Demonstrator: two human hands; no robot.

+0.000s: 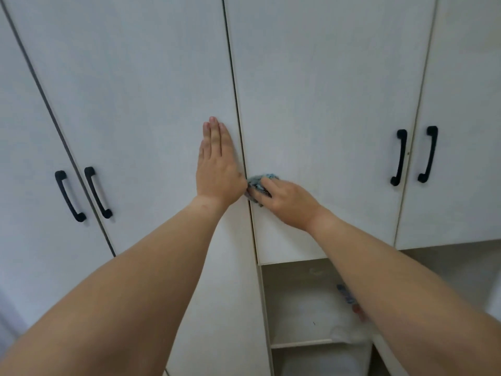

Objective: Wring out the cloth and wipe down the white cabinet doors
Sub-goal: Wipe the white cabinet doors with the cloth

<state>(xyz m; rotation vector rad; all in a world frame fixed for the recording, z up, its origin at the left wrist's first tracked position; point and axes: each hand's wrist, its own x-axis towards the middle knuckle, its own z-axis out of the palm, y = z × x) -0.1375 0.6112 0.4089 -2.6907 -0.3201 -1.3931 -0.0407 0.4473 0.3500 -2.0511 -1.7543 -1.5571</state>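
Observation:
White cabinet doors fill the view. My left hand lies flat with straight fingers against the tall middle-left door, just left of the dark gap between doors. My right hand grips a bunched grey-blue cloth and presses it on the middle-right door, right beside that gap. Most of the cloth is hidden under my fingers.
Black handles sit in pairs at the left and the right. Below the right doors is an open shelf niche with a blurred blue and red item behind my right forearm.

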